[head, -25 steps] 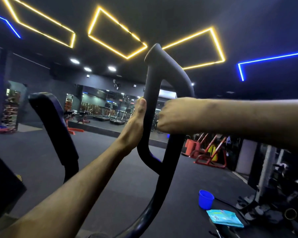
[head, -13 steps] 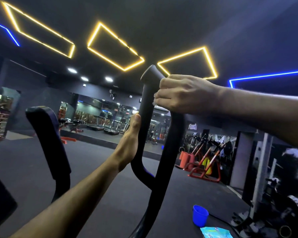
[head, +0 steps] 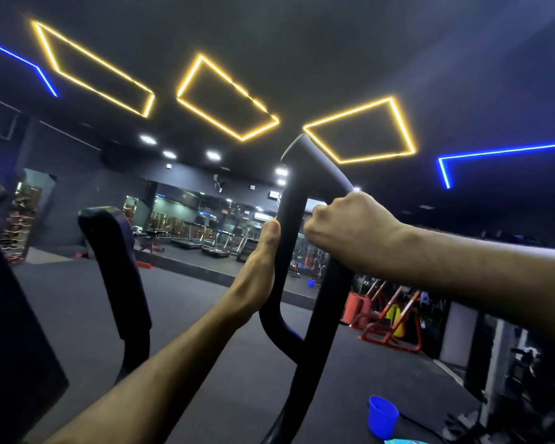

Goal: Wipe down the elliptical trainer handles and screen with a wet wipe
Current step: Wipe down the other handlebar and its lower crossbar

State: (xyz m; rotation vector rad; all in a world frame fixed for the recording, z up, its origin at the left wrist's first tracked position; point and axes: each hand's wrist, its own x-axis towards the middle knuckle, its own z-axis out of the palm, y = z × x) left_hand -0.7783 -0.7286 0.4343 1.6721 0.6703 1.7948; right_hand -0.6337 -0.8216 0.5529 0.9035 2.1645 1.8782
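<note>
The black looped elliptical handle (head: 314, 168) rises in the middle of the view. My left hand (head: 258, 270) grips its left bar, thumb up along the tube. My right hand (head: 346, 229) is curled round the right bar just below the top bend; the wet wipe is hidden inside the fist, so I cannot see it. A second black padded handle (head: 116, 267) stands to the left, untouched. The dark edge of the console (head: 10, 331) fills the far left; its screen is not visible.
A blue bucket (head: 382, 416) sits on the dark floor at lower right, with the corner of a teal wipes packet (head: 401, 441) at the bottom edge. Orange machines (head: 388, 318) stand to the right, treadmills and mirrors at the back.
My right hand slid up to the top of the handle half a second ago, then back down the right bar. My left hand kept its grip.
</note>
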